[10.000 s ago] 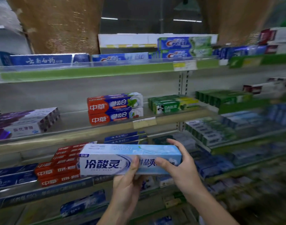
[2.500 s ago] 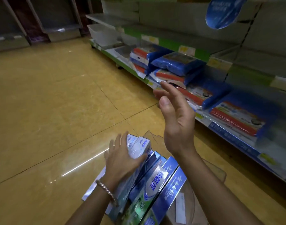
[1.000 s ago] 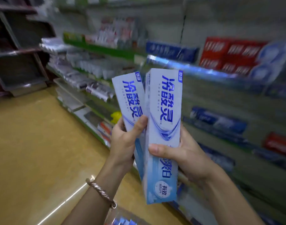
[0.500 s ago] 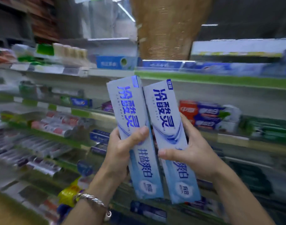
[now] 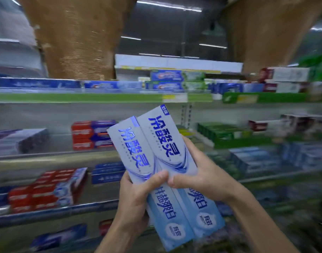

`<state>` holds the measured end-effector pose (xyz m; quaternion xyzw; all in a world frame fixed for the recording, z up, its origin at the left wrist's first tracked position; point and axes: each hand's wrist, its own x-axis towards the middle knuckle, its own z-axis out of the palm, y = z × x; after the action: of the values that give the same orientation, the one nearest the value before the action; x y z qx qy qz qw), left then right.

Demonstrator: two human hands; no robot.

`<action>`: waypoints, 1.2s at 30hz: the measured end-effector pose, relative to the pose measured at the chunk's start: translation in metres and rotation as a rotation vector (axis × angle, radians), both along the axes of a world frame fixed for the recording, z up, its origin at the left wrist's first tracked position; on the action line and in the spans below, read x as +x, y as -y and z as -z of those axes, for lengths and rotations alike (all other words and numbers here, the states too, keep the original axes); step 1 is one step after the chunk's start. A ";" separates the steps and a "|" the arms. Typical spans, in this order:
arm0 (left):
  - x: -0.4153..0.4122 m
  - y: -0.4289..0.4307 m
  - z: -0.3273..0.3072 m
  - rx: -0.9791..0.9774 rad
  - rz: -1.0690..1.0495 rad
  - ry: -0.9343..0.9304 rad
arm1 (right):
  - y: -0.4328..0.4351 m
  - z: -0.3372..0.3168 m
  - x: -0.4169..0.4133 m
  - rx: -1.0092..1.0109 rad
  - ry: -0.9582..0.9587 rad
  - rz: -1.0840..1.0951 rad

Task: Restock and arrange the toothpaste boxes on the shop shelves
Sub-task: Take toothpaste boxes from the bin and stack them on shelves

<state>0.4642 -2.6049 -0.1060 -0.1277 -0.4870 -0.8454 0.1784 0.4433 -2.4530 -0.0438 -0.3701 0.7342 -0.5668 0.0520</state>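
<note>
I hold two pale blue toothpaste boxes side by side, on end and tilted left, in front of the shelves. My left hand [image 5: 136,196] grips the left box [image 5: 132,150] with the thumb across its front. My right hand [image 5: 202,172] grips the right box [image 5: 167,141] from its right side. The two thumbs nearly touch at the boxes' middle. Red and blue toothpaste boxes [image 5: 90,136] lie stacked on the middle shelf [image 5: 52,159] just behind the boxes' upper left.
The top shelf with a green strip [image 5: 83,97] carries blue boxes. Green boxes [image 5: 224,133] sit on the middle shelf at the right. Red boxes [image 5: 45,190] fill the lower shelf at the left, dark blue boxes [image 5: 107,172] beside them. Woven brown columns rise behind.
The view has swung right along the shelves, and the red and blue stack now lies left of the boxes. Both boxes tilt more to the left and my thumbs have come closer together.
</note>
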 end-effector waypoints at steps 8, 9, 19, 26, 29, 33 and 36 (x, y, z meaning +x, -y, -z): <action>-0.063 -0.183 0.021 0.115 0.143 0.075 | -0.177 0.016 -0.053 0.101 0.005 0.169; -0.072 -0.203 0.028 0.129 0.167 0.096 | -0.199 0.020 -0.061 0.153 0.010 0.215; -0.158 -0.320 0.079 0.319 0.302 0.236 | -0.325 0.058 -0.139 0.400 -0.002 0.295; -0.239 -0.374 0.130 0.347 0.193 0.441 | -0.392 0.121 -0.238 0.330 0.081 0.338; -0.279 -0.381 0.147 0.306 0.093 0.537 | -0.436 0.137 -0.285 0.388 0.086 0.380; -0.313 -0.396 0.146 0.354 0.064 0.559 | -0.491 0.150 -0.336 0.542 0.082 0.440; -0.332 -0.422 0.144 0.449 0.086 0.619 | -0.518 0.160 -0.370 0.664 0.048 0.468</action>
<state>0.1324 -2.1829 -0.2504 0.1557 -0.3147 -0.9363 0.0109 0.0730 -1.9346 -0.2037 -0.1426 0.9404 -0.3038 0.0556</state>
